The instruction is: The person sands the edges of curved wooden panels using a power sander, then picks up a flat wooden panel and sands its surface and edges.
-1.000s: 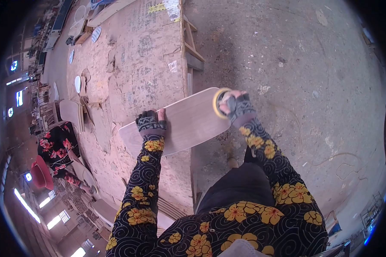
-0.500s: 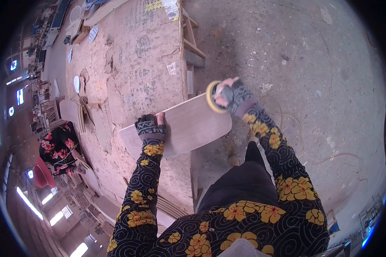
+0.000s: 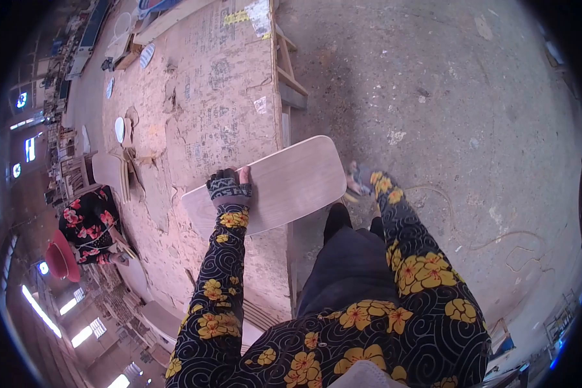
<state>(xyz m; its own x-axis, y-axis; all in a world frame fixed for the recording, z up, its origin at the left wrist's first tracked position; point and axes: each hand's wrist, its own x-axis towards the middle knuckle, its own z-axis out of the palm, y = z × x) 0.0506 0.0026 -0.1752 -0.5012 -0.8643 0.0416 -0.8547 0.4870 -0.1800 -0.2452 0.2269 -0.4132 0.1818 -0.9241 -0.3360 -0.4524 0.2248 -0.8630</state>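
A pale wooden board (image 3: 297, 178) with rounded corners lies on the worn worktable (image 3: 200, 116), its right end jutting past the table edge. My left hand (image 3: 230, 186), in a patterned fingerless glove, grips the board's left part, with the thumb on its upper face. Off the board's right end, my right hand (image 3: 360, 179) is blurred by motion. It is closed around a round sanding tool (image 3: 351, 196) with a yellow rim, mostly hidden behind the hand and seen edge-on, apart from the board.
Across the table a person in a red hat (image 3: 63, 257) handles another board. Stacked curved boards (image 3: 110, 171) and small oval pieces (image 3: 119, 129) lie along the table's far side. A hose (image 3: 446, 200) trails over the concrete floor (image 3: 433, 116).
My right hand has moved down and right with the sanding tool, off the board's upper edge. The board's right end now shows whole. My left hand keeps its place on the board.
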